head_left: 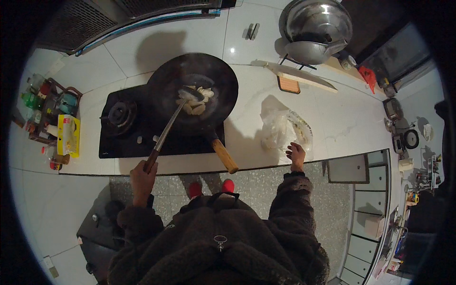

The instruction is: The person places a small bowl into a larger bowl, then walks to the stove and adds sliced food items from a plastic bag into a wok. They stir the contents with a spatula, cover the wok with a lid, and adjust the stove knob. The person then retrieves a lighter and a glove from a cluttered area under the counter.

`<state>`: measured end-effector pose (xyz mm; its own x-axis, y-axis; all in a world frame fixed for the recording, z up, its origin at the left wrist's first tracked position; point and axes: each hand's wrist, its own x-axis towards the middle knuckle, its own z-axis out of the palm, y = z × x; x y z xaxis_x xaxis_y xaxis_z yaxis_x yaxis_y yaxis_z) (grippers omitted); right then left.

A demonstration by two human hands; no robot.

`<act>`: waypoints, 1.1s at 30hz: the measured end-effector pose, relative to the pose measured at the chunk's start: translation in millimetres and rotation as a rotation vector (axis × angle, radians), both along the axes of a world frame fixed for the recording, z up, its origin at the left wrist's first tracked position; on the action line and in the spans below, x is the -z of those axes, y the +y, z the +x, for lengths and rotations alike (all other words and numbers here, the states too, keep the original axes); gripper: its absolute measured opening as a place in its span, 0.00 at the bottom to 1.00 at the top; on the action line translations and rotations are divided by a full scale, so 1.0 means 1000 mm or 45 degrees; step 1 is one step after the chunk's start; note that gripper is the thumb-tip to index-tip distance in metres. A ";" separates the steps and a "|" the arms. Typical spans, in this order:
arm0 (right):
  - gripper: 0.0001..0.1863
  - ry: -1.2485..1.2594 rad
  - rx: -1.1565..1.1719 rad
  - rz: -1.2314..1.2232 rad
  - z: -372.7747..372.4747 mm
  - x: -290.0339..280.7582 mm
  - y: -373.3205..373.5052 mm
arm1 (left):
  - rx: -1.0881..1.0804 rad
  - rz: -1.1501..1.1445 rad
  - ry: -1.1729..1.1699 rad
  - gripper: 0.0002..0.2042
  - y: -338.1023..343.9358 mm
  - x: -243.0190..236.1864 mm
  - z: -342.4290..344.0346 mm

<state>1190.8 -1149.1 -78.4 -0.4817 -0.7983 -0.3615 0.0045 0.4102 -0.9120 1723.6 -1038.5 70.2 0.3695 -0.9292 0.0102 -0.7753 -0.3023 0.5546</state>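
Observation:
A black wok (194,76) sits on the right burner of a black gas hob (118,137), with pale food pieces (194,102) inside. My left hand (142,173) grips the wooden end of a long metal spatula (168,128) whose blade rests among the food. The wok's wooden handle (224,156) points toward me and nothing holds it. My right hand (295,153) rests on the counter edge with its fingers spread, touching a clear plastic bag (285,130).
A rack of bottles and jars (45,107) and a yellow packet (69,135) stand left of the hob. Behind the bag lie a long knife (304,77) and a small board (288,85). A steel pot and lid (316,31) sit at the back right.

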 end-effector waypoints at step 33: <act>0.13 -0.099 0.092 0.047 -0.015 0.022 0.020 | -0.135 -0.144 -0.082 0.18 -0.084 0.029 -0.011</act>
